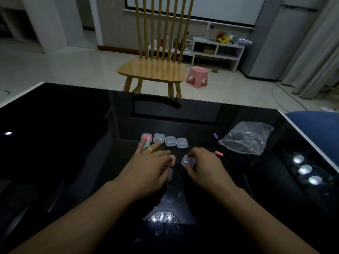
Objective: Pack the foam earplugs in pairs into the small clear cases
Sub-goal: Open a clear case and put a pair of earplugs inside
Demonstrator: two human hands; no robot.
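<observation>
On the black glass table (73,143) stands a row of small clear cases. The leftmost case (146,138) holds two pink earplugs; the three beside it (158,138) (170,141) (182,143) look empty. My right hand (203,166) grips another clear case (188,161) between fingers and thumb. My left hand (150,165) lies on the table with fingers stretched toward the row; a clear case (170,174) shows by its thumb. A green earplug (146,146) peeks out under its fingers. Loose pink (219,153) and purple (215,136) earplugs lie to the right.
A crumpled clear plastic bag (245,138) lies at the right of the table. A wooden chair (154,68) stands beyond the far edge, with a pink stool (197,76) on the floor. A blue cushion (315,120) is at the right edge.
</observation>
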